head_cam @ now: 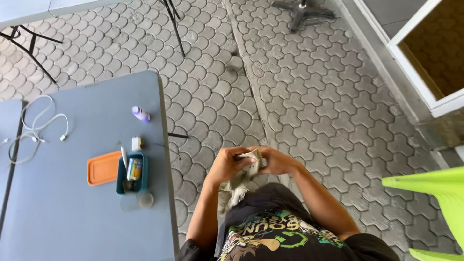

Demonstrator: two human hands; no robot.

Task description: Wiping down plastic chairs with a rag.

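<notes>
Left hand [226, 164]: raised in front of the torso, fingers curled and pinching a crumpled grey-white cloth [240, 180]. Right hand [276, 161]: meets the left at the top of the cloth, fingers closed over its upper end. Cloth: bunched between both hands, its lower part hanging down to the person's dark printed shirt [270, 232], above the paved ground.

Grey folding table [72, 212]: to the person's left, apart from both hands. On it:
- teal open container [132, 175], small items inside, too small to tell apart;
- orange lid [104, 167], flat, just beside the container;
- white pen-like item [124, 157] at the container's rim;
- small purple bottle [140, 114], lying on its side near the table's edge;
- small white block-shaped object [136, 143], kind unclear;
- white cable [36, 126], loosely coiled at the far left.

Grey interlocking paving [309, 106]: underfoot. Lime-green chair [430, 193]: at the right edge, partly in view. Black table legs [174, 24]: further away.
</notes>
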